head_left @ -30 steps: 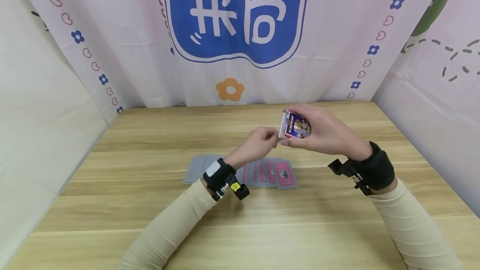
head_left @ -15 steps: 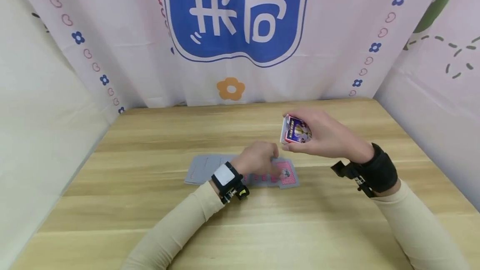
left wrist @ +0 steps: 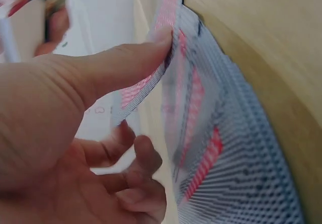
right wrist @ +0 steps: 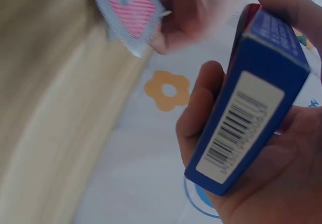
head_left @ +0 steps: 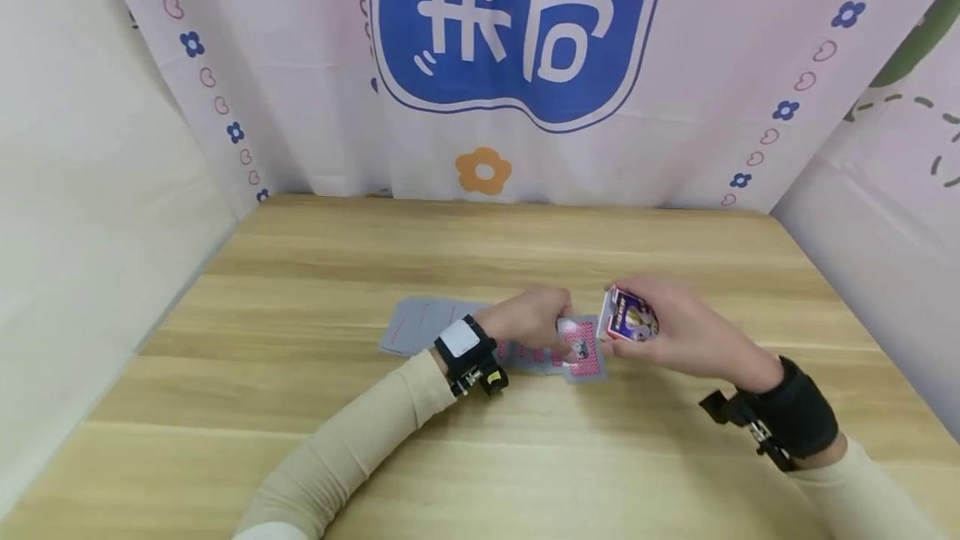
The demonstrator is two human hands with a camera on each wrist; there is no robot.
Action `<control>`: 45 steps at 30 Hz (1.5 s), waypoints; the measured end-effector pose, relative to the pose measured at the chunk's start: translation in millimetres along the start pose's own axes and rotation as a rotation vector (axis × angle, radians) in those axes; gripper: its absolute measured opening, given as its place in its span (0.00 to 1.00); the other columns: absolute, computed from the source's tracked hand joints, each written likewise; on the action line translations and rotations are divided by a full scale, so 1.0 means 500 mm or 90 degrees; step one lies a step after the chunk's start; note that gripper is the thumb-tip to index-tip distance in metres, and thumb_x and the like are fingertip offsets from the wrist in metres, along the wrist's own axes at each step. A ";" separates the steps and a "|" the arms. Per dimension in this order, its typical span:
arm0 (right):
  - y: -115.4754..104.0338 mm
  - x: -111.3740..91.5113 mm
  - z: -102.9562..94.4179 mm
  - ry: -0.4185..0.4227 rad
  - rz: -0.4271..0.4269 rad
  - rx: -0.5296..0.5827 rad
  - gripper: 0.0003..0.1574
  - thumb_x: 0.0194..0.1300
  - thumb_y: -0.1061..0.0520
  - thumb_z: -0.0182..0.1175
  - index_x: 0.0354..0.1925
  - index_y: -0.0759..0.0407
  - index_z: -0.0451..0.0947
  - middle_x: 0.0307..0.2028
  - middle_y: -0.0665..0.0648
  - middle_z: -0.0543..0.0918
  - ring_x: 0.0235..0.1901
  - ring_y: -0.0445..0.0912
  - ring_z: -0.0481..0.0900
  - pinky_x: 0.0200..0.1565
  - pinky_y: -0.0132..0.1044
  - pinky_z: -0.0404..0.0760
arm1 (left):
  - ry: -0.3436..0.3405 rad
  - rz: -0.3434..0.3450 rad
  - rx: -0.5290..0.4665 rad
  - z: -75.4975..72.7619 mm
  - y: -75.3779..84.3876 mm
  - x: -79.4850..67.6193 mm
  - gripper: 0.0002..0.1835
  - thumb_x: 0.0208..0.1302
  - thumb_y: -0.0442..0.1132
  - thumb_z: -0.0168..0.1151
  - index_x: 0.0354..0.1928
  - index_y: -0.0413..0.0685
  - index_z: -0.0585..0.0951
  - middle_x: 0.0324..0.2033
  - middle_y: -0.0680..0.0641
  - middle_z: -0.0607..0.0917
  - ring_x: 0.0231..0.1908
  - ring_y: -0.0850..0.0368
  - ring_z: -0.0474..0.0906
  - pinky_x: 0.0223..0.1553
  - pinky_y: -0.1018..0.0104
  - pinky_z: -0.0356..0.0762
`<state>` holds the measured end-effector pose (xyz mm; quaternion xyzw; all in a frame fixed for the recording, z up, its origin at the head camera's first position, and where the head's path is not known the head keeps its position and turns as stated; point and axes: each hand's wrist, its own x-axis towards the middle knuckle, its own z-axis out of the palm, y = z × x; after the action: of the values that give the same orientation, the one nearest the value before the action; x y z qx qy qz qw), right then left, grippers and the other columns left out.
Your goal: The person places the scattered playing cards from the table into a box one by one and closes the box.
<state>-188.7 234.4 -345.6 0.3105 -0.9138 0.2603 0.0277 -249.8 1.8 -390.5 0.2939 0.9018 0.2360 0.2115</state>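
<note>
My left hand (head_left: 531, 317) is low over the right end of a spread row of playing cards (head_left: 423, 325). It pinches the end playing card (head_left: 588, 350), pink-backed with a grey border. In the left wrist view that card (left wrist: 135, 90) bends up off the others, thumb pressed on its back and fingertips at its lower edge. Just to the right, my right hand (head_left: 686, 330) grips a small blue-purple card box (head_left: 634, 317) between thumb and fingers, its white end facing the left hand. A barcode shows on the box's narrow side (right wrist: 240, 126) in the right wrist view.
The cards lie on a light wooden table (head_left: 480, 457). A printed curtain (head_left: 300, 90) hangs along the back edge, with pale fabric walls (head_left: 97, 190) at both sides. Black camera straps (head_left: 798, 411) sit on both wrists.
My left hand has come down from beside the box's end to the row and taken hold of the right-end card. The right hand has lowered the box towards the cards.
</note>
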 end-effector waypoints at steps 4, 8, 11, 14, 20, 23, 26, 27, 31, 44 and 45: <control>0.009 -0.032 0.036 0.040 0.023 0.051 0.39 0.57 0.51 0.81 0.62 0.62 0.78 0.44 0.54 0.86 0.36 0.37 0.79 0.36 0.30 0.82 | -0.043 0.043 -0.009 -0.001 -0.002 -0.004 0.17 0.66 0.44 0.75 0.48 0.48 0.78 0.35 0.53 0.83 0.27 0.62 0.79 0.26 0.69 0.78; 0.012 -0.034 0.061 0.090 0.033 0.052 0.41 0.56 0.52 0.81 0.63 0.64 0.77 0.44 0.57 0.86 0.36 0.39 0.79 0.35 0.30 0.82 | -0.055 0.066 -0.058 -0.026 -0.013 -0.020 0.21 0.74 0.41 0.65 0.65 0.47 0.75 0.40 0.51 0.85 0.34 0.59 0.81 0.34 0.69 0.78; 0.013 -0.025 0.070 0.111 0.041 0.055 0.41 0.56 0.52 0.80 0.63 0.65 0.76 0.42 0.57 0.86 0.34 0.41 0.79 0.33 0.31 0.81 | -0.005 0.049 -0.150 -0.053 -0.012 -0.042 0.22 0.77 0.39 0.60 0.69 0.47 0.72 0.40 0.47 0.87 0.38 0.51 0.84 0.36 0.67 0.78; 0.014 -0.021 0.075 0.113 0.059 0.058 0.41 0.57 0.50 0.80 0.63 0.65 0.76 0.42 0.57 0.85 0.34 0.43 0.78 0.32 0.31 0.81 | 0.078 0.031 -0.229 -0.073 -0.003 -0.065 0.17 0.78 0.39 0.59 0.64 0.49 0.75 0.41 0.45 0.88 0.41 0.44 0.86 0.38 0.66 0.75; 0.012 -0.018 0.077 0.112 0.057 0.054 0.39 0.58 0.50 0.80 0.61 0.64 0.77 0.42 0.57 0.85 0.35 0.42 0.78 0.32 0.30 0.80 | 0.146 0.007 -0.306 -0.079 0.018 -0.097 0.11 0.79 0.41 0.57 0.59 0.54 0.78 0.43 0.50 0.88 0.40 0.49 0.85 0.40 0.64 0.72; 0.008 -0.016 0.075 0.116 0.041 0.056 0.39 0.58 0.50 0.80 0.61 0.63 0.77 0.42 0.55 0.85 0.34 0.42 0.78 0.31 0.30 0.80 | 0.154 0.001 -0.325 -0.074 0.029 -0.108 0.12 0.79 0.43 0.58 0.59 0.54 0.79 0.43 0.49 0.88 0.40 0.49 0.85 0.39 0.64 0.73; 0.002 -0.014 0.074 0.119 0.026 0.055 0.39 0.57 0.50 0.80 0.61 0.61 0.77 0.43 0.55 0.85 0.34 0.41 0.78 0.31 0.30 0.80 | 0.168 -0.002 -0.348 -0.063 0.037 -0.119 0.13 0.79 0.43 0.59 0.60 0.55 0.79 0.43 0.48 0.88 0.41 0.45 0.85 0.37 0.64 0.74; 0.001 -0.014 0.074 0.118 0.022 0.056 0.38 0.57 0.50 0.81 0.61 0.61 0.77 0.43 0.55 0.85 0.34 0.41 0.79 0.31 0.30 0.80 | 0.174 -0.006 -0.360 -0.057 0.038 -0.123 0.13 0.78 0.43 0.59 0.60 0.55 0.79 0.43 0.48 0.89 0.41 0.44 0.86 0.36 0.64 0.75; -0.004 -0.014 0.074 0.106 0.012 0.049 0.38 0.57 0.51 0.81 0.61 0.60 0.77 0.45 0.55 0.86 0.34 0.41 0.79 0.32 0.29 0.81 | 0.200 -0.025 -0.399 -0.024 0.047 -0.141 0.16 0.78 0.44 0.60 0.63 0.56 0.78 0.44 0.48 0.89 0.43 0.42 0.86 0.33 0.63 0.76; -0.014 -0.031 0.067 0.053 -0.008 0.034 0.39 0.57 0.49 0.80 0.62 0.60 0.78 0.49 0.55 0.86 0.38 0.39 0.79 0.37 0.29 0.82 | 0.246 -0.059 -0.519 0.048 0.073 -0.157 0.12 0.79 0.44 0.58 0.59 0.55 0.80 0.42 0.51 0.86 0.40 0.56 0.79 0.41 0.64 0.74; -0.014 -0.033 0.067 0.053 -0.011 0.034 0.38 0.57 0.49 0.80 0.61 0.60 0.78 0.49 0.55 0.86 0.38 0.39 0.79 0.37 0.29 0.82 | 0.238 -0.054 -0.521 0.053 0.075 -0.156 0.12 0.79 0.44 0.58 0.59 0.55 0.80 0.42 0.51 0.86 0.40 0.56 0.79 0.41 0.64 0.74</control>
<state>-167.9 222.4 -374.7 0.3082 -0.9019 0.2967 0.0594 -162.4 -12.4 -372.1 0.1014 0.7684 0.6129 0.1535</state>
